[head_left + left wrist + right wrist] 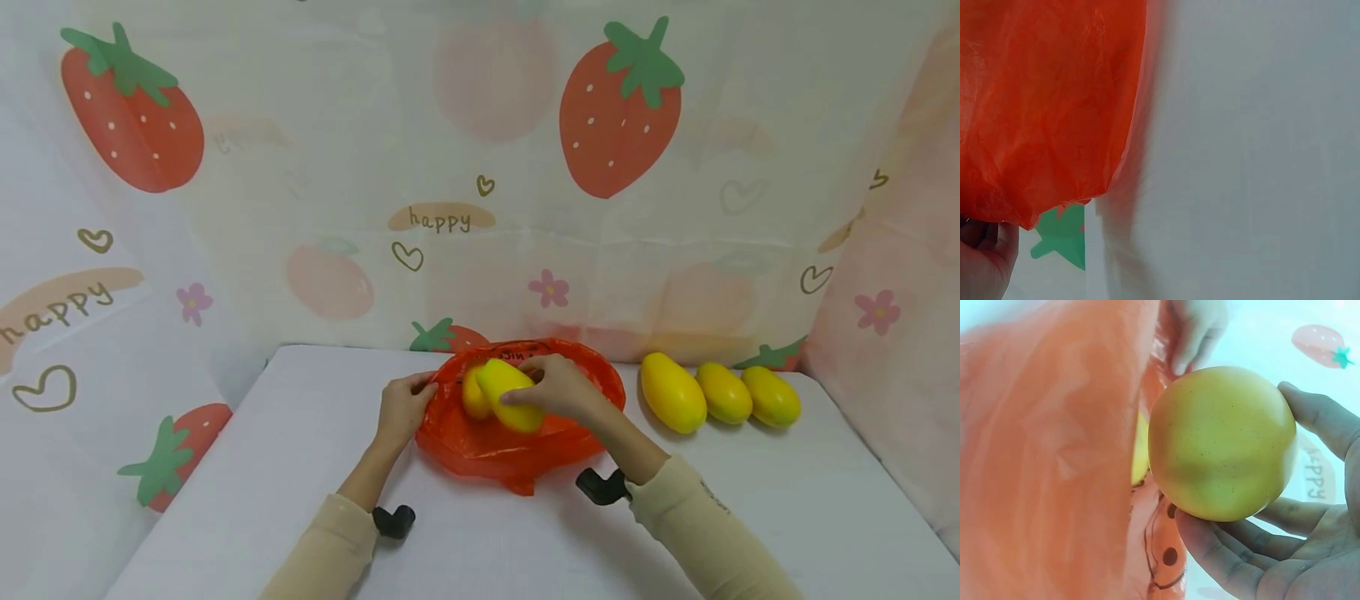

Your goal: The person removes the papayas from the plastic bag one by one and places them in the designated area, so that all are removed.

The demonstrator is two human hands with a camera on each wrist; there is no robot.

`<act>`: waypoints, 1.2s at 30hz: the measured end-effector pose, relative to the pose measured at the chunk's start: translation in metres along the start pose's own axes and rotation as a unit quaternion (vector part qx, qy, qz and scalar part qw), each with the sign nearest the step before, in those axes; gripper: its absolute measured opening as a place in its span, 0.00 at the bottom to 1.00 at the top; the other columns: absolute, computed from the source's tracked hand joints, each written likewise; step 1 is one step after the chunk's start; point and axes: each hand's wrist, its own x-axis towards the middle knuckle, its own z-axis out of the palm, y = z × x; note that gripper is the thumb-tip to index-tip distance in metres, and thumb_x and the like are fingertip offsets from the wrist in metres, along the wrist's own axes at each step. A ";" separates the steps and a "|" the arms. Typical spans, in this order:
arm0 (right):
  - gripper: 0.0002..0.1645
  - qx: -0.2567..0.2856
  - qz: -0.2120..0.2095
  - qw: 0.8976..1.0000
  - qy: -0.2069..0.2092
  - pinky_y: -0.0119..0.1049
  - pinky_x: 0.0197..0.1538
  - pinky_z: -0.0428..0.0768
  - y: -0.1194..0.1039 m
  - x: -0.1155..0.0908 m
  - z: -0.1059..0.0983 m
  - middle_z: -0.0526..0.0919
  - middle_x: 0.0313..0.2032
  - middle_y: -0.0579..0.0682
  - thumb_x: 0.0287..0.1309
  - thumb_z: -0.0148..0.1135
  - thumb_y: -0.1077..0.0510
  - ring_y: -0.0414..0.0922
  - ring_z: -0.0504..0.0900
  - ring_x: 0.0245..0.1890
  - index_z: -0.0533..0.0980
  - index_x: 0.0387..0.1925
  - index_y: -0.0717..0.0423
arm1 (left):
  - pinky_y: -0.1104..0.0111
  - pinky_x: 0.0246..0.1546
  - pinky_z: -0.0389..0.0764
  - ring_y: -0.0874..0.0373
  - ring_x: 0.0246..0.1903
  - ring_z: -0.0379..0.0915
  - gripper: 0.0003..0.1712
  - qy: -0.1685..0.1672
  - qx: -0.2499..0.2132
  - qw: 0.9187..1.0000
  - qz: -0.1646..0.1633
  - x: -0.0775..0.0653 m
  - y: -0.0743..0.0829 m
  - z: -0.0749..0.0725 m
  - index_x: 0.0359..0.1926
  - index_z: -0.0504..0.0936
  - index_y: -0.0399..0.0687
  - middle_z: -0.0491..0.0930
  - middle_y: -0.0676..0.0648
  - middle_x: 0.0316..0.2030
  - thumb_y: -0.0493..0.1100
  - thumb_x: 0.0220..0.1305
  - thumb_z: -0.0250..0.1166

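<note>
A red plastic bag (480, 462) lies with its mouth spread wide on the white table. My left hand (401, 412) pinches the bag's left rim; in the left wrist view its fingers show at the bag's edge, bottom left. Over the mouth, my right hand (564, 388) holds a yellow mango (512, 393). The right wrist view shows that mango (1222, 444) gripped between thumb and fingers, its rounded end facing the camera. Another mango (473, 397) sits inside the bag, partly hidden behind the held one.
Right of the bag, three more mangoes stand in a row: a large one (672, 393), a smaller one (723, 392) and another (772, 396). A strawberry-patterned cloth (345, 167) rises behind the table (315, 433) and along its sides. Black camera mounts (600, 486) jut from both wrists.
</note>
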 end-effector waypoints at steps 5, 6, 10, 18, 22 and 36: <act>0.36 0.001 -0.006 1.000 -0.005 0.38 0.47 0.85 0.000 -0.002 -0.006 0.82 0.48 0.50 0.47 0.74 0.42 0.48 0.78 0.46 0.77 0.57 0.51 | 0.57 0.50 0.84 0.48 0.45 0.81 0.15 -0.001 -0.003 1.000 -0.005 -0.001 -0.001 0.000 0.51 0.84 0.36 0.85 0.38 0.47 0.38 0.66 0.62; 0.36 0.000 -0.007 1.000 -0.007 0.38 0.47 0.85 0.000 -0.003 -0.008 0.82 0.48 0.50 0.47 0.74 0.41 0.48 0.78 0.46 0.77 0.57 0.51 | 0.58 0.50 0.84 0.47 0.45 0.81 0.15 -0.001 -0.002 1.000 -0.005 -0.002 -0.001 0.000 0.50 0.84 0.36 0.85 0.38 0.46 0.37 0.66 0.62; 0.36 0.001 -0.007 1.000 -0.010 0.37 0.46 0.84 0.000 -0.005 -0.013 0.81 0.48 0.50 0.47 0.74 0.41 0.48 0.77 0.47 0.77 0.57 0.50 | 0.57 0.50 0.84 0.47 0.45 0.81 0.14 -0.002 -0.001 1.000 -0.004 -0.003 0.000 0.000 0.51 0.84 0.36 0.85 0.37 0.47 0.37 0.67 0.61; 0.39 0.004 -0.002 1.000 -0.003 0.37 0.46 0.85 0.004 -0.007 -0.021 0.82 0.48 0.51 0.45 0.74 0.37 0.48 0.78 0.46 0.76 0.57 0.50 | 0.57 0.52 0.83 0.48 0.46 0.81 0.15 -0.005 -0.007 1.000 -0.017 -0.003 0.000 0.000 0.52 0.84 0.37 0.85 0.39 0.48 0.38 0.67 0.61; 0.38 0.009 0.000 1.000 -0.004 0.38 0.47 0.85 0.007 -0.006 -0.024 0.81 0.48 0.51 0.46 0.73 0.37 0.48 0.77 0.47 0.77 0.57 0.51 | 0.58 0.51 0.84 0.47 0.46 0.81 0.15 -0.004 -0.005 1.000 -0.013 -0.003 -0.001 0.001 0.51 0.84 0.37 0.85 0.38 0.48 0.38 0.67 0.61; 0.42 0.028 -0.017 0.999 -0.005 0.40 0.50 0.85 0.020 -0.008 -0.038 0.80 0.51 0.56 0.48 0.71 0.37 0.50 0.78 0.48 0.74 0.60 0.56 | 0.57 0.52 0.83 0.48 0.47 0.80 0.16 -0.009 -0.015 1.000 -0.018 -0.002 0.000 -0.001 0.53 0.83 0.38 0.85 0.39 0.49 0.39 0.68 0.61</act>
